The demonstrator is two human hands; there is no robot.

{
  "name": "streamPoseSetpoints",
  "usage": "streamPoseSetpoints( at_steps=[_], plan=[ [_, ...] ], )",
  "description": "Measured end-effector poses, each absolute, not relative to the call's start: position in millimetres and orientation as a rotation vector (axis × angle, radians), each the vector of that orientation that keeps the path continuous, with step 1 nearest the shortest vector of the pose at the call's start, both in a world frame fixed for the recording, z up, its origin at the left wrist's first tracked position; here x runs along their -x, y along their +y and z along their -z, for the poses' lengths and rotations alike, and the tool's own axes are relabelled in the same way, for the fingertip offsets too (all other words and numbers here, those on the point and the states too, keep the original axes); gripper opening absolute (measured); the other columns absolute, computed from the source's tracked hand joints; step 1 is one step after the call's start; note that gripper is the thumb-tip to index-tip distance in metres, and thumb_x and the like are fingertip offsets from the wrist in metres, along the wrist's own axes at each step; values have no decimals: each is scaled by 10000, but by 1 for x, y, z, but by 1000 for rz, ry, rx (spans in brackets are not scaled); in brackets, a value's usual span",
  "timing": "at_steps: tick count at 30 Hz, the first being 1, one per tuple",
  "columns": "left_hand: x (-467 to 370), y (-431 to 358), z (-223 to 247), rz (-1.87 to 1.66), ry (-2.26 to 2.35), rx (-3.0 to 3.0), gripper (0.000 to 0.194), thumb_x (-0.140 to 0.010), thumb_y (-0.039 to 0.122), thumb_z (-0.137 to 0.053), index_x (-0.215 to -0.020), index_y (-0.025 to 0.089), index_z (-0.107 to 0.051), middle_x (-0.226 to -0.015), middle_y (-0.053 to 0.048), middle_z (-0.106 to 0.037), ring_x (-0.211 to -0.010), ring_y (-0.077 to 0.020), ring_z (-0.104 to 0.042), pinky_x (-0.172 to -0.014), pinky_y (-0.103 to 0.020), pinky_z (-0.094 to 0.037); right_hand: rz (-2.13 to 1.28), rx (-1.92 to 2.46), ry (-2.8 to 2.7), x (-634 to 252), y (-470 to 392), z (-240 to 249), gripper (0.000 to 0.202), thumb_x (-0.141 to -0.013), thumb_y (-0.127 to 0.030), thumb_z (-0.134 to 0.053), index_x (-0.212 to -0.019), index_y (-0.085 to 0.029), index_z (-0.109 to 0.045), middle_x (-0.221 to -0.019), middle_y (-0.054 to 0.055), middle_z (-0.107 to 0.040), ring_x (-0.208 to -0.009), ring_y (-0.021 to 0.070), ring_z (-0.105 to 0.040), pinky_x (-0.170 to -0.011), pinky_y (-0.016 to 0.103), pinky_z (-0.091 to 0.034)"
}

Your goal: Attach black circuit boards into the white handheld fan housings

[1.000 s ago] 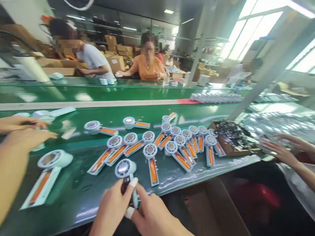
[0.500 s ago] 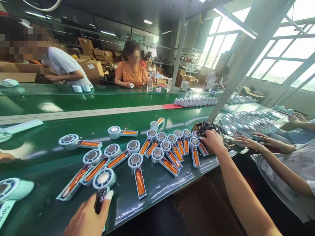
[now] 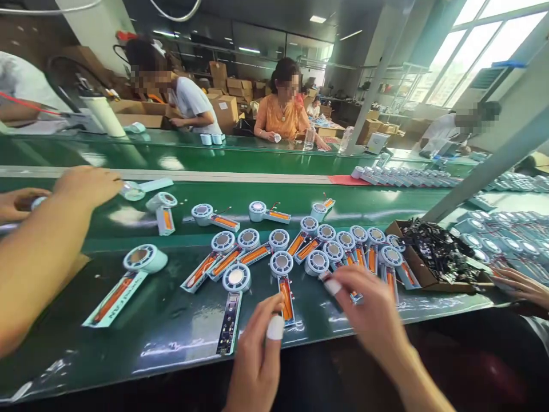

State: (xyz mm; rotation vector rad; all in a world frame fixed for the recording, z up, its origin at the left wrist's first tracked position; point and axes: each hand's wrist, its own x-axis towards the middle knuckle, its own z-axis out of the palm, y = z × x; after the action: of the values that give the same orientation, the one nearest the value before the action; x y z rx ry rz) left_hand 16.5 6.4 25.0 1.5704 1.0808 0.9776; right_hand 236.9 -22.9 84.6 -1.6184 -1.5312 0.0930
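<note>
My left hand (image 3: 259, 349), its thumb tip wrapped in white, is beside the handle of a small handheld fan (image 3: 286, 300). Its fingers are extended, with the fingertips at the handle's edge. My right hand (image 3: 375, 315), also with a white-wrapped thumb, is in a pinch over the group of fans. A small dark end, apparently of a circuit board (image 3: 327, 276), shows at its fingertips; the rest is hidden. Left of my left hand lies a fan (image 3: 237, 278) with a black circuit board (image 3: 229, 323) along its handle. Several other fans show orange batteries in open handles.
A cardboard box (image 3: 416, 272) of black circuit boards stands to the right. A co-worker's arm (image 3: 47, 252) reaches in from the left, and a co-worker's hand (image 3: 521, 286) is at the right. A slanted post (image 3: 476, 166) rises beyond the box.
My right hand has left the box and moved left. My left hand has let go of the circuit board, which now lies in a fan's handle. The view has turned right to left.
</note>
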Motion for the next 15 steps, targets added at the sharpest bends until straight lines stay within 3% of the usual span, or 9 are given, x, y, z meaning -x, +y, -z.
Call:
streamPoseSetpoints(
  at_steps=[3,6,9,11,15],
  plan=[
    [-29,1,-14,-943,1064,-1265,476,-926,533,-547,-1290,243,-648,-1335,-99,-656,-1291,-289,-564,-1104,-365,-425,-687,1439,-1558,-166,-21,-60,257,-960,-227,-504,-955,-204,-760,-871,61,-734,-718,167,-666,-628,251,-533],
    [-21,7,-6,-881,1159,-1067,495,-874,631,-576,-1126,223,-697,-988,-77,-730,-875,-251,-679,-789,-339,-550,-1032,1461,-1470,-157,-12,-46,338,-1001,-275,-427,-1118,-172,-727,-806,50,-734,-624,161,-663,-568,250,-529],
    [-10,13,-5,-872,1153,-985,474,-884,625,-559,-1037,193,-679,-686,11,-612,-554,-160,-533,-534,-277,-455,-645,1723,-1492,-180,6,-37,319,-976,-290,-468,-1140,-148,-702,-817,58,-733,-583,163,-633,-566,270,-507],
    [-7,15,-6,-927,1160,-961,428,-896,586,-558,-1011,189,-669,-678,23,-587,-560,-149,-516,-532,-261,-435,-378,1813,-1613,-191,18,-31,254,-940,-252,-522,-1093,-162,-704,-832,52,-724,-622,172,-633,-611,283,-504],
    [-8,17,-3,-895,1159,-977,364,-848,528,-626,-968,189,-679,-773,-16,-654,-616,-159,-539,-560,-261,-427,-305,1723,-1814,-190,27,-25,237,-952,-175,-483,-1001,-192,-714,-903,62,-713,-781,195,-668,-699,289,-514]
  ],
)
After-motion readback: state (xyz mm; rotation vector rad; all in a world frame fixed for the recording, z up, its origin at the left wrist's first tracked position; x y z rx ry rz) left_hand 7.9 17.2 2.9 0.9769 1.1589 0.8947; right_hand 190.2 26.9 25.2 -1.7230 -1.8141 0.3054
